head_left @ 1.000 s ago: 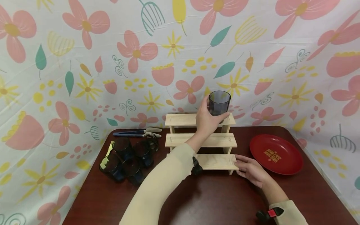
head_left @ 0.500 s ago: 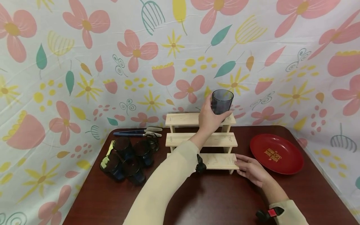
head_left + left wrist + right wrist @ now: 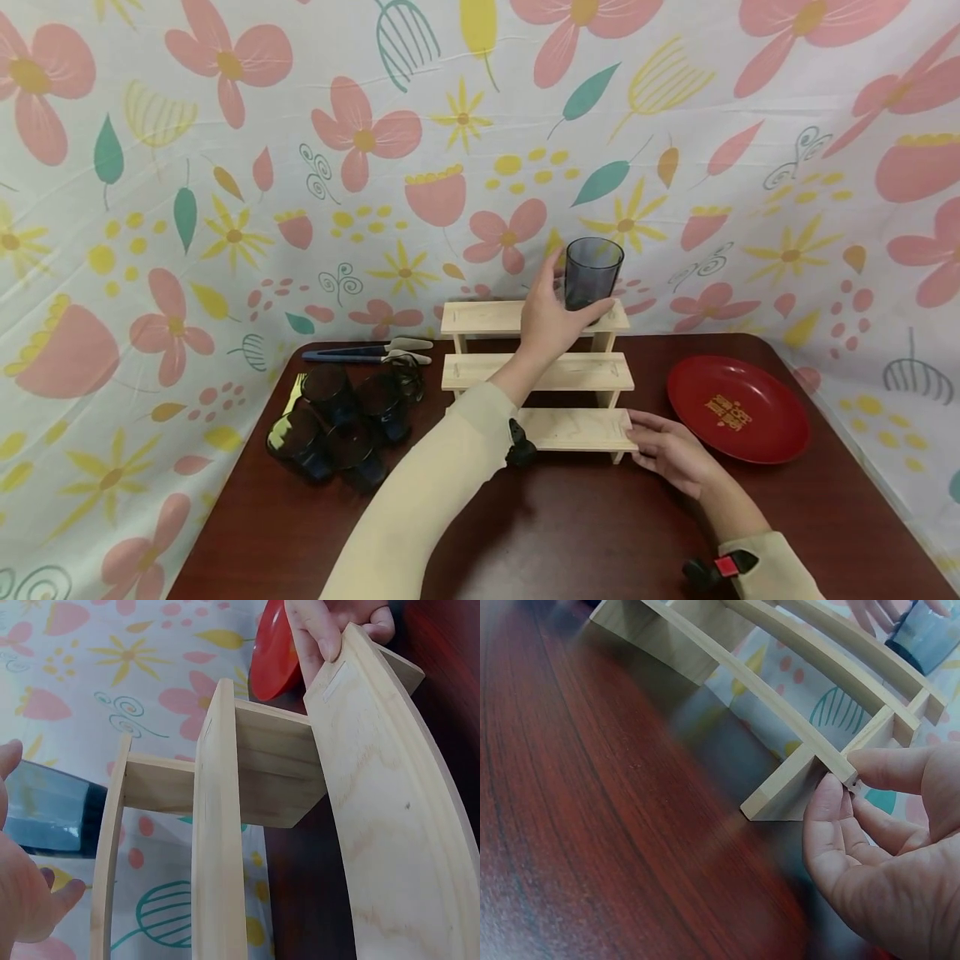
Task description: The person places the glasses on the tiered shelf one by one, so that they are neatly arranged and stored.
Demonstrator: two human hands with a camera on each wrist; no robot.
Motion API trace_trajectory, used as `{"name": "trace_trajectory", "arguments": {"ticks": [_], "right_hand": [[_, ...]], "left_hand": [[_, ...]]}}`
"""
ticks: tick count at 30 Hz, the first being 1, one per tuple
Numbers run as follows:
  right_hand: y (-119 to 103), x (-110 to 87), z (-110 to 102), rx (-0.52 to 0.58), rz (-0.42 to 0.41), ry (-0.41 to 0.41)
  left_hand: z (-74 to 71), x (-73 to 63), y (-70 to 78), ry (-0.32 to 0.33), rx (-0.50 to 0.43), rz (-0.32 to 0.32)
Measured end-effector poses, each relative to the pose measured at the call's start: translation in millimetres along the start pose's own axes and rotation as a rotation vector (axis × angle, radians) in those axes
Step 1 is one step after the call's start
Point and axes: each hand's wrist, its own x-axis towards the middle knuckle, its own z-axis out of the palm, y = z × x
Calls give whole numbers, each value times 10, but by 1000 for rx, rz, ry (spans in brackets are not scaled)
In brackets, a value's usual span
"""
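A grey-blue clear glass stands upright at the right end of the top tier of a three-tier wooden shelf. My left hand is around the glass's left and near sides, its fingers spread. In the left wrist view, gaps show between the glass and the parts of the left hand in sight. My right hand holds the right end of the lowest tier. The right wrist view shows the right hand pinching that board's corner between thumb and fingers.
Several dark glasses stand grouped at the left, with a yellow-green fork beside them. Behind lie blue-handled tongs. A red oval plate lies on the brown table at the right. A floral cloth hangs behind.
The glass shifted slightly right along the top tier, then stayed. My left hand has since loosened and drawn back a little left from it. My right hand has kept its place.
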Motion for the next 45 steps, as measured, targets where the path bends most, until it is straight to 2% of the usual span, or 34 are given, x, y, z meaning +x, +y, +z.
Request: {"name": "trace_trajectory", "arguments": {"ticks": [7, 13, 17, 21, 25, 31, 36, 39, 42, 45], "right_hand": [[-5, -1, 2, -4, 0, -10], [0, 8, 4, -1, -3, -11], [-5, 7, 11, 1, -1, -5], [-13, -2, 23, 9, -4, -3], [-17, -10, 35, 16, -7, -11], [-7, -10, 34, 14, -4, -1], [1, -5, 22, 13, 2, 5], [-2, -7, 19, 14, 2, 1], [-9, -13, 26, 22, 1, -3], [-12, -17, 31, 15, -4, -12]], "left_hand": [[-184, -127, -3, -28, -72, 12], [-371, -348, -10, -26, -140, 32], [-540, -544, -54, -27, -162, 40], [-738, -767, -125, 1, -172, 26], [-981, -1040, -229, 55, -158, 24], [-1353, -1431, -385, 79, -113, 59], [-1667, -1709, -503, 142, -90, 101], [-1845, -1846, -558, 195, -46, 120], [-1992, -1978, -600, 265, 27, 132], [-2108, -2114, -580, 358, 103, 134]]}}
